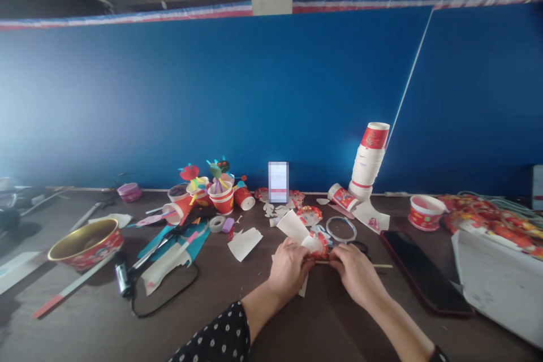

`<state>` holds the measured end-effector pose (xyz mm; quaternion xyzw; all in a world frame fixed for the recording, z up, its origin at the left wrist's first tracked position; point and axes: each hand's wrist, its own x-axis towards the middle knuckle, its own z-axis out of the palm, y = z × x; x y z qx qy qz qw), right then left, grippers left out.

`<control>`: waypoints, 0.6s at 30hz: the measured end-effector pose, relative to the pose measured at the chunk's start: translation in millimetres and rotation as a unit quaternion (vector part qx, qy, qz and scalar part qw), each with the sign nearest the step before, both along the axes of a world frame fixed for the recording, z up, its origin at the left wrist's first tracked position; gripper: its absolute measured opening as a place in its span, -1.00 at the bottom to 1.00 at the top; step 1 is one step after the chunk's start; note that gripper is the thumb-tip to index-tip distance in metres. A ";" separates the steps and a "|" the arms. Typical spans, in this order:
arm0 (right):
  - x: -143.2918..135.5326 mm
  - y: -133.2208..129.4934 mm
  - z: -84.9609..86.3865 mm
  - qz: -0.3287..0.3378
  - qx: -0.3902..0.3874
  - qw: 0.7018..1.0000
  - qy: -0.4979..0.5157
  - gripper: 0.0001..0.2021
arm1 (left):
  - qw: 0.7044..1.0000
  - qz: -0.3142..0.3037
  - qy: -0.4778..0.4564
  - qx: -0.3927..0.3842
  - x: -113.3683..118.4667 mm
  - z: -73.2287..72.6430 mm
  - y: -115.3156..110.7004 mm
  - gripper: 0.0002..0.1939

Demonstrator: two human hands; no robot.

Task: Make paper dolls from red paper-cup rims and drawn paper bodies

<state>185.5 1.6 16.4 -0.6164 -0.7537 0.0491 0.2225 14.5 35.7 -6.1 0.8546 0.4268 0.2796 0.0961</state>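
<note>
Near the middle of the dark table (203,322), my left hand (290,266) is closed on a cut piece of red-and-white paper (318,244). A white paper flap (293,227) sticks up behind its fingers. My right hand (353,270) pinches a thin wooden stick (383,266), which runs sideways under the paper between both hands and juts out to the right. A narrow white strip (303,287) shows below my left fingers. The fingertips of both hands partly hide where stick and paper meet.
Behind my hands lie a tape roll (341,229), paper scraps (245,244) and a propped phone (278,182). A cup stack (369,161) leans at the back right, near a dark phone (426,272). Leftward are decorated cups (222,199), a glue gun (123,276) and a gold-lined bowl (87,246).
</note>
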 end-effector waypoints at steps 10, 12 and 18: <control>-0.7 0.6 -0.1 0.010 -0.012 0.999 0.036 -0.84 | 1.000 0.017 0.006 -0.012 0.2 -0.7 -1.4 -0.90; -1.2 0.6 0.7 0.013 -0.014 0.999 0.042 -0.84 | 1.000 0.007 0.008 -0.001 0.5 -1.7 -0.2 -0.91; -1.1 1.4 -1.0 0.027 -0.011 0.998 0.053 -0.84 | 1.000 -0.023 -0.004 0.012 0.1 -2.9 0.6 -0.85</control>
